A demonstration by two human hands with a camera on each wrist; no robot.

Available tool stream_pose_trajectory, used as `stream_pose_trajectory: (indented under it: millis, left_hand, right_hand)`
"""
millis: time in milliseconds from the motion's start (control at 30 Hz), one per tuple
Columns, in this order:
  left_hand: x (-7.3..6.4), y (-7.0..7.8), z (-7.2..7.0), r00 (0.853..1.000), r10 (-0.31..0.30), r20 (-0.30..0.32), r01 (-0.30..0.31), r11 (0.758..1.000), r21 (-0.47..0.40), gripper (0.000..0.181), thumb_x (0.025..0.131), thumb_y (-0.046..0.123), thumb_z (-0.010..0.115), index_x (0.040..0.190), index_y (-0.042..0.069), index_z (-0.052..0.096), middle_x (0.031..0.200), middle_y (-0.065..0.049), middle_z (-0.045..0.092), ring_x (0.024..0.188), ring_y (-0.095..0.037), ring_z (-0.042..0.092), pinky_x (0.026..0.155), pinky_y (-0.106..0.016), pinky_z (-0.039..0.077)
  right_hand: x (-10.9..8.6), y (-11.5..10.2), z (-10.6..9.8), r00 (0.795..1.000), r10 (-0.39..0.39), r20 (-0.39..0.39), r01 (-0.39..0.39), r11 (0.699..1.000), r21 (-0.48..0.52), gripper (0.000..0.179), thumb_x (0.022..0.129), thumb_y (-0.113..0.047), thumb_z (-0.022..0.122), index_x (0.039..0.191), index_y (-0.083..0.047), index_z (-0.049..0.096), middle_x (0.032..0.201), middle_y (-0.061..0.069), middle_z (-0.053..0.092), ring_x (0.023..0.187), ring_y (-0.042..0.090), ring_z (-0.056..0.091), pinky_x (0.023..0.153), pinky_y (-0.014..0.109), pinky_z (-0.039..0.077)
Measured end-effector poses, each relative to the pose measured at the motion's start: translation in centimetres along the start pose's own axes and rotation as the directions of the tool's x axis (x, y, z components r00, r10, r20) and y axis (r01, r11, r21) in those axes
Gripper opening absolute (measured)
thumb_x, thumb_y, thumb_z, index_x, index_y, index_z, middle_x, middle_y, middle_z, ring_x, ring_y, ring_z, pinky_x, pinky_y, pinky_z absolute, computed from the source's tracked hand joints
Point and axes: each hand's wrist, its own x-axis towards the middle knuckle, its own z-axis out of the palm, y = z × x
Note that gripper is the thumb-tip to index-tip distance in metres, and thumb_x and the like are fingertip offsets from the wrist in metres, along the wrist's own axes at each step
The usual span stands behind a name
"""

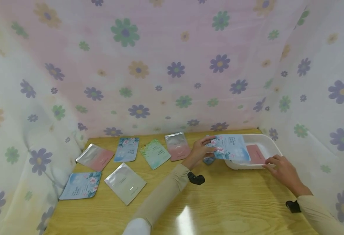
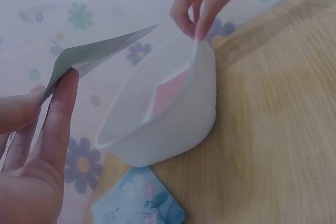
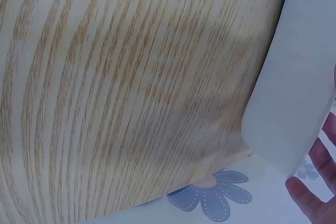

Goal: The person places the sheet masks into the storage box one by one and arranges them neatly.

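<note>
Head view: left hand (image 1: 199,151) pinches the blue packet (image 1: 233,148) above the left part of the white basket (image 1: 246,166), whose rim (image 1: 274,142) the right hand (image 1: 283,170) pinches, so level, gentle lowering seems best.

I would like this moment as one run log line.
left hand: holds blue floral packet near white bin | right hand: pinches bin's rim | in bin: pink packet | table: other packets

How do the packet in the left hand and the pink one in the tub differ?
The held packet is light blue with flowers; the pink packet shows none on its visible part. The left hand pinches the held packet in the air; the pink packet lies inside the white tub. Both are thin packets.
</note>
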Motion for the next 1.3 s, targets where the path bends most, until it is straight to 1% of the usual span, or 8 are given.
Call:
stream_pose_trajectory:
  millis: [200,433,633,867,967,1100,1167,1300]
  left_hand:
    - [1.5,-0.3,1.2,1.000,-0.020,0.024,0.019,1.000,0.019,0.046,0.084,-0.007,0.065,0.124,0.017,0.063,0.125,-0.002,0.053,0.080,-0.017,0.065,0.083,-0.050,0.051]
    - [2.8,-1.3,3.1,0.999,-0.017,0.033,0.016,0.998,0.056,0.048,0.084,-0.010,0.064,0.126,0.013,0.062,0.128,-0.005,0.050,0.082,-0.018,0.065,0.071,-0.037,0.057]
    - [3.8,-2.3,4.6,0.999,-0.021,0.037,0.020,0.999,0.033,0.049,0.084,-0.012,0.062,0.125,0.012,0.062,0.125,-0.006,0.051,0.079,-0.020,0.065,0.066,-0.034,0.057]
    - [4.4,-2.9,5.6,0.999,-0.039,0.036,0.037,0.998,0.060,0.050,0.086,-0.011,0.059,0.129,0.014,0.060,0.132,-0.008,0.051,0.089,-0.025,0.066,0.081,-0.051,0.051]
    - [4.5,-3.2,6.0,0.999,-0.041,0.032,0.038,0.996,0.077,0.049,0.087,-0.010,0.059,0.130,0.014,0.059,0.132,-0.009,0.051,0.092,-0.024,0.066,0.081,-0.050,0.052]
    - [4.5,-3.5,6.4,0.999,-0.036,0.021,0.034,0.995,0.099,0.047,0.088,-0.009,0.059,0.130,0.013,0.059,0.130,-0.008,0.053,0.093,-0.024,0.066,0.072,-0.038,0.057]
    - [4.6,-3.7,6.5,0.999,-0.032,0.023,0.029,0.994,0.106,0.047,0.088,-0.008,0.059,0.131,0.012,0.058,0.130,-0.009,0.054,0.095,-0.024,0.065,0.072,-0.038,0.056]
    - [5.0,-4.3,6.9,0.999,-0.019,0.032,0.016,0.995,0.101,0.047,0.088,-0.007,0.060,0.131,0.011,0.057,0.130,-0.009,0.053,0.100,-0.022,0.063,0.081,-0.049,0.052]
  right_hand:
    - [-0.2,0.2,-0.2,1.000,-0.009,-0.023,0.009,1.000,-0.003,0.019,0.062,-0.007,0.083,0.074,-0.009,0.069,0.078,0.008,0.059,0.066,0.027,0.053,0.053,0.043,0.044]
    - [-0.3,-0.1,-0.4,1.000,0.020,-0.019,-0.020,1.000,0.010,0.018,0.063,-0.008,0.084,0.074,-0.010,0.070,0.078,0.007,0.059,0.068,0.027,0.053,0.055,0.044,0.044]
    - [-0.4,-0.1,-0.2,1.000,0.025,-0.011,-0.025,1.000,0.004,0.018,0.065,-0.009,0.083,0.075,-0.011,0.069,0.077,0.004,0.058,0.068,0.025,0.053,0.056,0.041,0.043]
    - [-0.2,-0.3,-0.3,1.000,0.012,0.003,-0.012,1.000,0.004,0.018,0.065,-0.009,0.083,0.078,-0.009,0.070,0.078,0.005,0.059,0.069,0.026,0.054,0.055,0.041,0.044]
    - [-0.2,-0.4,-0.3,1.000,0.006,-0.005,-0.006,1.000,0.000,0.019,0.065,-0.008,0.083,0.078,-0.008,0.070,0.078,0.006,0.059,0.069,0.026,0.054,0.055,0.042,0.045]
    - [-0.2,-0.5,-0.3,1.000,0.012,0.001,-0.012,1.000,0.003,0.018,0.066,-0.009,0.083,0.079,-0.008,0.070,0.078,0.006,0.059,0.069,0.026,0.054,0.055,0.040,0.044]
    - [-0.1,-0.6,-0.3,1.000,0.022,0.008,-0.022,1.000,0.003,0.017,0.067,-0.009,0.082,0.079,-0.008,0.070,0.078,0.006,0.059,0.070,0.026,0.054,0.055,0.040,0.043]
    - [-0.2,-0.6,-0.5,0.998,0.057,0.015,-0.057,0.998,-0.005,0.016,0.068,-0.010,0.083,0.078,-0.009,0.070,0.078,0.006,0.059,0.070,0.025,0.053,0.056,0.039,0.043]
